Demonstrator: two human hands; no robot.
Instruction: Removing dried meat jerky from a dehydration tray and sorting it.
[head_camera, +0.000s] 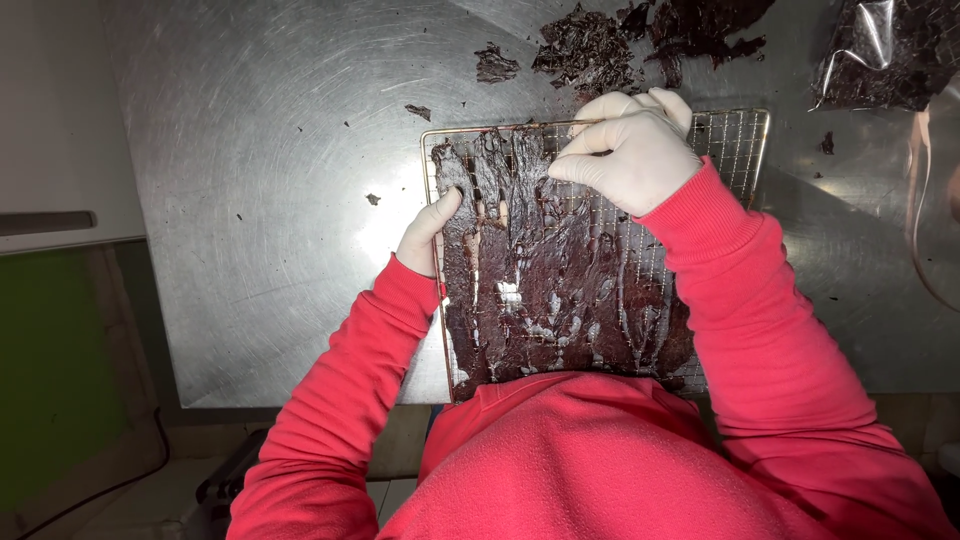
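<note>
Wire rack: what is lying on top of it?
Dark, glossy meat strips cover most of the wire rack; bare mesh shows only at its far right. The right hand rests on the strips' far end, the left hand at the edge. The mesh beneath is hidden.

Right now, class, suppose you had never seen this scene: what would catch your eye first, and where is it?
First, the dark, glossy meat strips covering a wire rack at the centre of the steel table. Next, two white-gloved hands in red sleeves: the left hand at the rack's left edge, the right hand pinching a strip near the top. More dark scraps lie beyond the rack.
</note>
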